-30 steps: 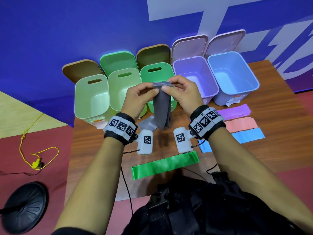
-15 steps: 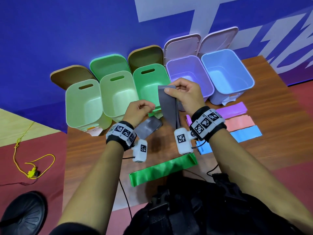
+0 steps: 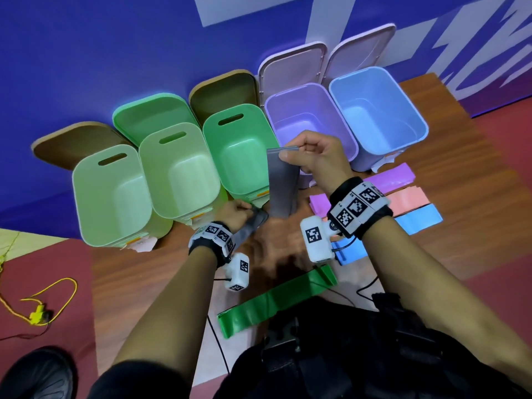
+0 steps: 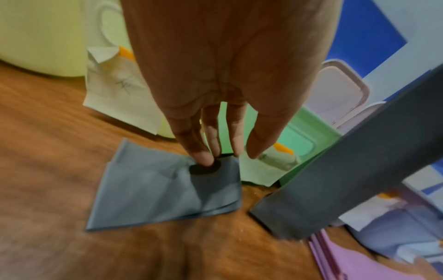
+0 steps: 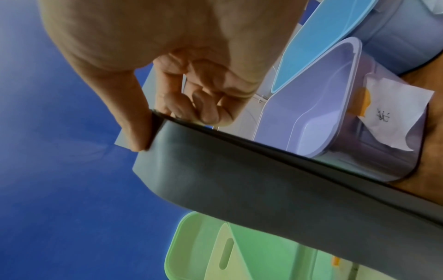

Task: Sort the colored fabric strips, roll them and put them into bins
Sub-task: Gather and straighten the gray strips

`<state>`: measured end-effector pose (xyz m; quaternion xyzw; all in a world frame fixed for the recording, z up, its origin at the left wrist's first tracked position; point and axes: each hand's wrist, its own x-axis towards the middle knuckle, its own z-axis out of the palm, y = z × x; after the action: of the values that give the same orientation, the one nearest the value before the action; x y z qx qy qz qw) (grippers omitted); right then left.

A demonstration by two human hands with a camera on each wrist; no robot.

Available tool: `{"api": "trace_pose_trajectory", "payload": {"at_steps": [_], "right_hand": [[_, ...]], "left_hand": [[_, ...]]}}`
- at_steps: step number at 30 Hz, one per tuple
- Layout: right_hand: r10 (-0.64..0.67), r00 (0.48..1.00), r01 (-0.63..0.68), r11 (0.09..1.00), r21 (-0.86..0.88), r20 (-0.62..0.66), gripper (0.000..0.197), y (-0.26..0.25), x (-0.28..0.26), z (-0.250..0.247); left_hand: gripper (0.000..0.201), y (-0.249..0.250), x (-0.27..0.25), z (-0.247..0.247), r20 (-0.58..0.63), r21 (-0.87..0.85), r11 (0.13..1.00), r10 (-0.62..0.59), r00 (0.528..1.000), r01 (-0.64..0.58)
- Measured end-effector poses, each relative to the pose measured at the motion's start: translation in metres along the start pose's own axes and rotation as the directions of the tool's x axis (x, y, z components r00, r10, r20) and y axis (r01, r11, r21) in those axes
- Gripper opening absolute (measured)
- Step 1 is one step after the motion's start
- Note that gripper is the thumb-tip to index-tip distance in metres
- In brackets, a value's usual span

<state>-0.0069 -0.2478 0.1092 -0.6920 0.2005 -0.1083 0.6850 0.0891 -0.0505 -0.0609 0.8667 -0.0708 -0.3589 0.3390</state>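
The right hand [image 3: 315, 159] holds a grey fabric strip [image 3: 282, 185] up above the desk [image 3: 460, 156], thumb and curled fingers [image 5: 206, 111] pinching its top edge so the strip hangs down in front of the green bin [image 3: 239, 151] and the purple bin [image 3: 311, 116]. Lower down, the left hand [image 3: 234, 213] reaches with straight, relaxed fingers [image 4: 203, 157] onto a second grey strip [image 4: 165, 189] lying folded flat on the desk just before the green bin; the fingertips touch its far corner without closing on it. Five open bins stand in a row along the desk's far edge: two pale green ones [image 3: 112, 197] toward the left, then green, purple and a blue bin [image 3: 377, 108] at the right. Purple [image 3: 388, 180], pink [image 3: 408, 200] and blue [image 3: 417, 221] strips lie flat toward the right edge, and a green strip [image 3: 276, 300] lies by the near edge.
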Motion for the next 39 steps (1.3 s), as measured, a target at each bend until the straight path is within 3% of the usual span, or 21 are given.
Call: {"api": "trace_pose_trajectory", "payload": {"at_steps": [7,12,15,18,23,27,29,31,35,39], "right_hand": [[0.009,0.999,-0.007,0.999,-0.054,0.047,0.018,0.011,0.008,0.01],[0.017,0.999,-0.015,0.999,-0.049,0.036,0.019,0.011,0.01,0.013],[0.002,0.999,0.0,0.999,-0.049,0.039,0.015,0.012,0.009,0.015],[-0.018,0.998,0.02,0.999,-0.039,0.063,0.016,0.011,0.004,0.02],[-0.062,0.994,0.063,0.998,-0.011,0.092,0.017,0.0,-0.009,0.024],[-0.091,0.992,0.09,0.996,0.009,0.092,0.011,-0.005,-0.021,0.023],[-0.1,0.991,0.098,0.995,0.024,0.091,0.011,-0.007,-0.026,0.022],[-0.113,0.99,0.111,0.993,0.028,0.083,0.012,-0.008,-0.032,0.021],[-0.141,0.988,0.138,0.989,0.051,0.057,0.015,-0.01,-0.041,0.018],[-0.157,0.987,0.153,0.985,0.076,0.039,0.014,-0.011,-0.046,0.015]], "left_hand": [[0.016,0.001,-0.004,0.004,0.148,0.159,0.987,0.015,0.989,-0.039],[0.02,-0.005,-0.01,0.0,0.088,0.217,0.976,-0.049,0.995,0.028],[0.022,0.005,-0.016,-0.006,0.051,0.13,0.992,-0.008,0.999,0.001],[0.025,0.018,-0.026,-0.011,0.024,-0.068,0.997,0.042,0.999,-0.04],[0.028,0.033,-0.046,-0.02,-0.034,-0.148,0.964,0.218,0.975,-0.22],[0.026,0.05,-0.063,-0.029,-0.152,-0.271,0.932,0.208,0.966,-0.243],[0.013,0.062,-0.079,-0.032,-0.157,-0.368,0.896,0.201,0.967,-0.246],[0.02,0.071,-0.094,-0.034,-0.136,-0.462,0.849,0.219,0.966,-0.258],[0.046,0.081,-0.111,-0.034,-0.175,-0.455,0.82,0.3,0.938,-0.347],[0.042,0.09,-0.125,-0.032,-0.236,-0.45,0.796,0.332,0.913,-0.405]]}}
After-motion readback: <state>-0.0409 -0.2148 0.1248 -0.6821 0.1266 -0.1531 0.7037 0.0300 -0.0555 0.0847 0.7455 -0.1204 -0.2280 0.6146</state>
